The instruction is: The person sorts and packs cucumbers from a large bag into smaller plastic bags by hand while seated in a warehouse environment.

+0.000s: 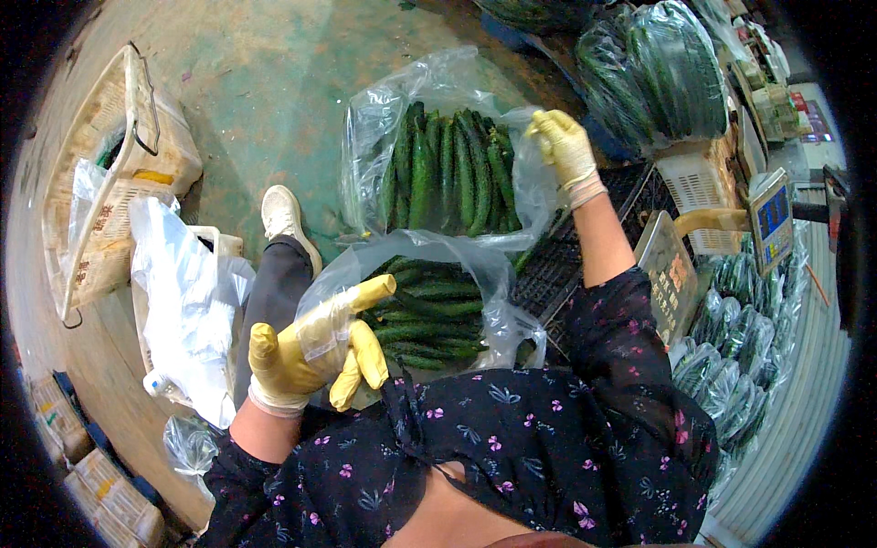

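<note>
My left hand (pixel 315 352), in a yellow rubber glove, pinches the rim of a clear plastic bag (pixel 429 251) that holds several green cucumbers (pixel 429 315) lying crosswise. My right hand (pixel 565 146), also gloved in yellow, grips the edge of a second clear bag (pixel 384 110) farther away, packed with upright cucumbers (pixel 448 173). Both bags rest close together in front of me, the near one partly over a black plastic crate (pixel 566 260).
A wire basket (pixel 100 173) lined with paper stands at the left, with white plastic bags (pixel 187 301) beside it. More bagged cucumbers (pixel 653 78) lie at the upper right. A weighing scale (pixel 667 269) and small wrapped bundles (pixel 731 347) sit at the right. My shoe (pixel 285 219) rests on the green floor.
</note>
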`<move>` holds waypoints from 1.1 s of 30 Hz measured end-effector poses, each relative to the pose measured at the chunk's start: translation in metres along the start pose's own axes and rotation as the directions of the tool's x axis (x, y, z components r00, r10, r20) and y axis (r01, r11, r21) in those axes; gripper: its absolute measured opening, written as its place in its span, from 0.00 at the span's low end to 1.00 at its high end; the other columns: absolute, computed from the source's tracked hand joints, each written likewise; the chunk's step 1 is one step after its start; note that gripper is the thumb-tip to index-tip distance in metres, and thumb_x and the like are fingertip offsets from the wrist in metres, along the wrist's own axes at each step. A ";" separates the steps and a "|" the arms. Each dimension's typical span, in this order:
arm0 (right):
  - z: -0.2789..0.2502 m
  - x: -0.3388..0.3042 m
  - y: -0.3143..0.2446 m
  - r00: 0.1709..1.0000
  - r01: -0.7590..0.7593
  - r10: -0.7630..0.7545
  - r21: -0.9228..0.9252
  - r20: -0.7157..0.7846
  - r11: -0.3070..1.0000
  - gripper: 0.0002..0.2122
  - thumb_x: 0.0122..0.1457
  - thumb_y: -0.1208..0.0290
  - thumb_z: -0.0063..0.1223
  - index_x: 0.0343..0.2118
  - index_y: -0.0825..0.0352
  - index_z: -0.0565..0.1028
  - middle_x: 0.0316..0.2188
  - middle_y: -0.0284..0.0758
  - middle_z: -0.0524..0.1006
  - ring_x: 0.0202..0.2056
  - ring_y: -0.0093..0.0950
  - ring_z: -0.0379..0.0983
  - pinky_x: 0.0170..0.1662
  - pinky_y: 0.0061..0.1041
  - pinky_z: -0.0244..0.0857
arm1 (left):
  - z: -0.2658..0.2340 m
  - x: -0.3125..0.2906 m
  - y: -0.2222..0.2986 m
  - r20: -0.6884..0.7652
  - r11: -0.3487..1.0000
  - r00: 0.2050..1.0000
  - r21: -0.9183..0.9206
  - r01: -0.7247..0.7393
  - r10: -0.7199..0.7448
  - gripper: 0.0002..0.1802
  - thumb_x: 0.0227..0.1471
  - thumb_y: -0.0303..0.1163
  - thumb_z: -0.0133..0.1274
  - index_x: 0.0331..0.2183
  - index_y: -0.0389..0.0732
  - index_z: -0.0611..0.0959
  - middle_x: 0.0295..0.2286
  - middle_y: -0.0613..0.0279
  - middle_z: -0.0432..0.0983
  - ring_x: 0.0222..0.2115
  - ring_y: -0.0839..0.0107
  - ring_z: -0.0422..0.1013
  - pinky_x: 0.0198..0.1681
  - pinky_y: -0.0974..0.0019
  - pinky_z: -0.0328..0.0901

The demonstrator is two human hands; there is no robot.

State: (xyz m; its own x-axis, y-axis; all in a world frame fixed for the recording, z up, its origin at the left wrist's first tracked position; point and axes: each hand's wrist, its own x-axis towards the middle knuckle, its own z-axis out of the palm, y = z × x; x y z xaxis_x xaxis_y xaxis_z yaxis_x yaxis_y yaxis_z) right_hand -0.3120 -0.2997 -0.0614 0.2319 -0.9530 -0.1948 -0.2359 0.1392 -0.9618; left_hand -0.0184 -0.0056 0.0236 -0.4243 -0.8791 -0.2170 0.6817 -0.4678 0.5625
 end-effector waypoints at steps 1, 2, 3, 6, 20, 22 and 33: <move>-0.006 0.006 -0.002 0.998 0.014 -0.008 0.100 -0.063 0.995 0.10 0.56 0.63 0.52 0.23 0.62 0.75 0.13 0.21 0.66 0.12 0.11 0.53 0.14 0.12 0.44 | 0.000 0.000 0.000 -0.005 1.000 1.000 0.003 0.002 -0.002 0.71 0.28 0.78 0.45 0.56 0.25 0.51 0.26 0.39 0.73 0.10 0.71 0.66 0.14 0.76 0.62; -0.018 0.009 -0.007 0.999 0.015 -0.012 0.076 -0.037 0.997 0.10 0.56 0.64 0.52 0.23 0.63 0.75 0.13 0.21 0.66 0.12 0.11 0.53 0.14 0.11 0.43 | 0.000 -0.001 0.000 -0.015 1.000 1.000 0.006 -0.003 0.003 0.71 0.28 0.78 0.45 0.56 0.25 0.51 0.26 0.39 0.73 0.10 0.71 0.66 0.14 0.76 0.62; -0.032 0.010 -0.013 1.000 0.016 -0.015 0.048 -0.016 0.999 0.09 0.56 0.64 0.52 0.23 0.63 0.74 0.13 0.21 0.66 0.12 0.10 0.53 0.14 0.11 0.43 | 0.000 -0.002 0.001 -0.018 1.000 1.000 0.006 -0.006 0.006 0.71 0.28 0.78 0.45 0.56 0.25 0.51 0.26 0.39 0.74 0.10 0.71 0.66 0.14 0.76 0.62; -0.084 0.028 -0.003 0.994 -0.081 0.070 -0.120 -0.088 0.989 0.10 0.52 0.61 0.55 0.24 0.63 0.75 0.16 0.21 0.69 0.15 0.12 0.56 0.17 0.14 0.47 | 0.001 -0.001 0.001 -0.026 1.000 1.000 0.019 0.003 -0.002 0.71 0.28 0.78 0.44 0.56 0.25 0.50 0.26 0.40 0.73 0.09 0.71 0.66 0.14 0.76 0.62; -0.032 0.030 -0.022 0.827 0.149 -0.553 -0.988 0.099 0.045 0.24 0.43 0.67 0.56 0.47 0.59 0.67 0.45 0.38 0.70 0.46 0.40 0.67 0.48 0.36 0.62 | 0.013 0.006 0.000 -0.150 0.996 0.988 0.076 0.049 -0.037 0.74 0.23 0.81 0.44 0.55 0.25 0.50 0.20 0.45 0.74 0.06 0.72 0.63 0.08 0.75 0.61; 0.011 0.025 -0.001 0.727 0.557 -0.599 -0.797 0.334 0.232 0.17 0.44 0.74 0.55 0.41 0.63 0.71 0.41 0.40 0.72 0.44 0.39 0.67 0.50 0.34 0.61 | 0.013 0.008 0.001 -0.153 0.993 0.987 0.097 0.069 -0.054 0.74 0.23 0.82 0.43 0.55 0.25 0.50 0.19 0.45 0.73 0.06 0.72 0.63 0.08 0.75 0.60; -0.058 -0.012 0.231 0.611 -0.535 0.791 -0.719 0.033 0.444 0.09 0.49 0.67 0.48 0.19 0.68 0.74 0.19 0.35 0.74 0.22 0.27 0.71 0.26 0.29 0.65 | 0.017 0.010 0.002 -0.166 0.988 0.984 0.123 0.094 -0.073 0.75 0.21 0.84 0.39 0.55 0.25 0.51 0.20 0.45 0.73 0.07 0.70 0.64 0.08 0.74 0.60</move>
State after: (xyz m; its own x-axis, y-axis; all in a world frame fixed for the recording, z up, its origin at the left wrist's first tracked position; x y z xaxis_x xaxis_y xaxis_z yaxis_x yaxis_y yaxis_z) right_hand -0.4241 -0.2714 -0.2695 -0.0133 -0.4635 -0.8860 -0.9071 0.3783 -0.1843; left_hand -0.0317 -0.0140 0.0357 -0.3683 -0.8456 -0.3864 0.5604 -0.5336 0.6335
